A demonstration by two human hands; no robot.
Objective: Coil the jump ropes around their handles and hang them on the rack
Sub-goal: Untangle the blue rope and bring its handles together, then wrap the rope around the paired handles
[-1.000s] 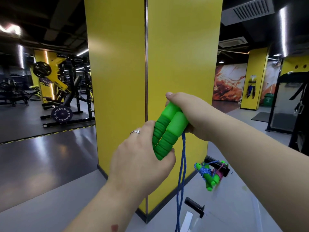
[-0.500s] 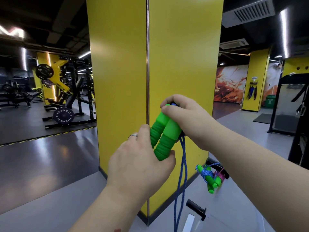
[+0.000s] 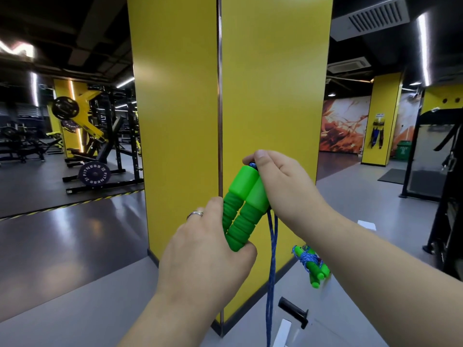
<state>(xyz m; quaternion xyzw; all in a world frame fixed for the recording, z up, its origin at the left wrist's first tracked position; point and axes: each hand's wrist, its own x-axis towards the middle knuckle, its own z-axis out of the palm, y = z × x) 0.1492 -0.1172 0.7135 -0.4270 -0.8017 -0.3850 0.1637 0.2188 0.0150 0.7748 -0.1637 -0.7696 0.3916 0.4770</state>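
Observation:
Two green jump-rope handles (image 3: pixel 243 206) lie side by side, tilted, in front of a yellow pillar. My left hand (image 3: pixel 208 256) grips their lower ends. My right hand (image 3: pixel 280 181) holds their top ends, with fingers curled over the blue rope where it leaves the handles. The blue rope (image 3: pixel 271 266) hangs down from the handles in two strands toward the floor. A second green jump rope (image 3: pixel 312 264), wrapped in blue rope, lies on the floor by the pillar's base.
The yellow pillar (image 3: pixel 225 96) stands directly ahead. A black peg or handle (image 3: pixel 293 310) and a white strip (image 3: pixel 281 333) lie low near the pillar. Weight machines (image 3: pixel 92 146) stand at the left. A black frame (image 3: pixel 443 186) stands at the right.
My right hand has slid up from around the handles to their top ends. The handles stand a little more exposed, and the view has shifted slightly.

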